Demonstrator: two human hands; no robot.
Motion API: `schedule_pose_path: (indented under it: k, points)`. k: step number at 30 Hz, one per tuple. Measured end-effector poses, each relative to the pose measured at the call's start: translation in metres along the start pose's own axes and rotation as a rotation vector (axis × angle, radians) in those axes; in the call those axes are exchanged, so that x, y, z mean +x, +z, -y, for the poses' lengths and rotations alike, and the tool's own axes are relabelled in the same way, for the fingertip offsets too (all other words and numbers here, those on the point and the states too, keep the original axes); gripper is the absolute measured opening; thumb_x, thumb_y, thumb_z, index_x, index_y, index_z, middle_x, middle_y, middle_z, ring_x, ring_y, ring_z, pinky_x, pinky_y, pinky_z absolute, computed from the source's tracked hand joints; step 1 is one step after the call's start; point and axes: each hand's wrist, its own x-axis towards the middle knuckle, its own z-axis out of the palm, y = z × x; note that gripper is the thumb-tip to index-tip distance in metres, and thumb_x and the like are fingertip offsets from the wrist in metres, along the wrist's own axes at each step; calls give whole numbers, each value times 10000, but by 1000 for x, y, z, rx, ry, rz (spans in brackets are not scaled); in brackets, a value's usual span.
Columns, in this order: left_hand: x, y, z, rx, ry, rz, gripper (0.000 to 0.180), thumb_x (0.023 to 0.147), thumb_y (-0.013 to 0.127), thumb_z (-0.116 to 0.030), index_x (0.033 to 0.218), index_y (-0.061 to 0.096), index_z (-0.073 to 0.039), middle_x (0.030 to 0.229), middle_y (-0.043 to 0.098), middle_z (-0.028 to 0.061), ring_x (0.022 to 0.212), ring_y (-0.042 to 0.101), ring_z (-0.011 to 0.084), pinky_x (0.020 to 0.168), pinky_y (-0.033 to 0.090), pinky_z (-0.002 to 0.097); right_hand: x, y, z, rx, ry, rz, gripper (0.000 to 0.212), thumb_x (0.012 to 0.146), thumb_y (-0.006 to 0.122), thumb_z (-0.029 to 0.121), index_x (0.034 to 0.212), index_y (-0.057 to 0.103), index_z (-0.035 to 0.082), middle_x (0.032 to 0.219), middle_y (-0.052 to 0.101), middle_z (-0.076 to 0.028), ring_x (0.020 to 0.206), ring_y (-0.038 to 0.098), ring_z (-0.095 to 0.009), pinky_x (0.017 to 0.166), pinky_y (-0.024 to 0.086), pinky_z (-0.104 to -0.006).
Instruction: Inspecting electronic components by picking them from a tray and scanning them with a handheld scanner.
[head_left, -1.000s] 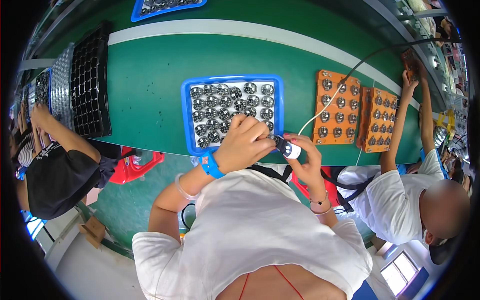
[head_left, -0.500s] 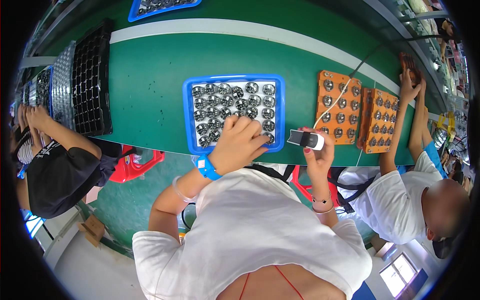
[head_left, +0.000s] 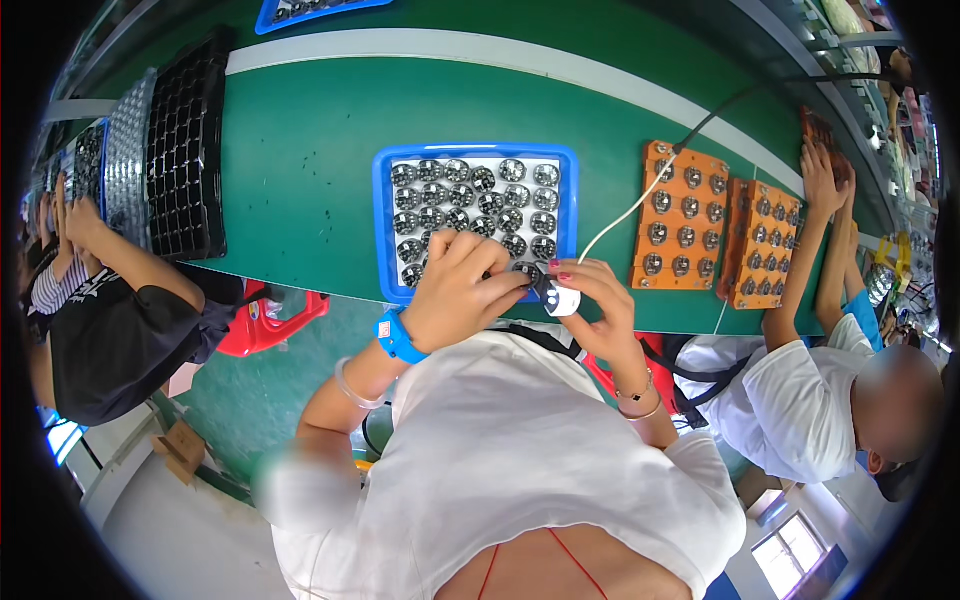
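Note:
A blue-rimmed tray [head_left: 381, 220] lined in white holds several round black-and-silver checkered pieces [head_left: 458, 196] in rows. At its near right corner my left hand [head_left: 452, 290], with a blue watch on the wrist, is closed, thumb and fingers pinched at one round piece [head_left: 528, 270]. My right hand [head_left: 607, 310] grips a small white-and-black handheld device [head_left: 562, 300] with a white cable [head_left: 620, 218]. The device's dark end meets that round piece beside my left fingertips. How far the fingers wrap the piece is partly hidden.
To the right stand orange boards [head_left: 680, 235] [head_left: 768, 245] set with round silver pieces. A black cell tray [head_left: 187, 160] lies at the left, dark specks between it and the blue tray. People work on both sides; red stools [head_left: 270, 325] stand near.
My right hand has moved left with the handheld device, bringing it from beyond the tray's corner to the round piece at my left fingers. My left hand stays low over the tray.

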Motion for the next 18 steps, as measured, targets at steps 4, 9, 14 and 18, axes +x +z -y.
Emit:
schedule_pose_path:
  k: [4,9,14,18]
  points:
    - [-2,1,5,-8,6,16,142,693,755,-224,813,689,-182,795,437,-20,820,455,188,769,306,370,-6,1,-4,26,33,29,345,729,694,-5,1067,628,10,1099,653,-138,1010,623,-286,890,463,-386]
    - [3,-3,11,35,4,132,143,705,746,-239,817,685,-174,807,441,-9,833,459,191,781,303,370,-13,-2,-16,314,171,-200,390,858,637,53,1206,467,16,1154,591,-193,1111,574,-301,988,427,-428]
    - [17,-4,16,65,-11,-3,121,720,734,-239,790,670,-164,811,448,-2,835,457,198,780,299,371,3,-6,-16,106,48,-87,385,807,637,-13,1171,517,10,1134,604,-205,1064,592,-295,946,440,-411]
    - [13,7,24,89,35,19,110,726,731,-237,779,665,-166,800,444,-7,824,453,196,761,295,365,12,-5,-9,45,34,-76,384,726,677,-7,1102,601,17,1090,656,-143,1001,602,-309,888,447,-391]
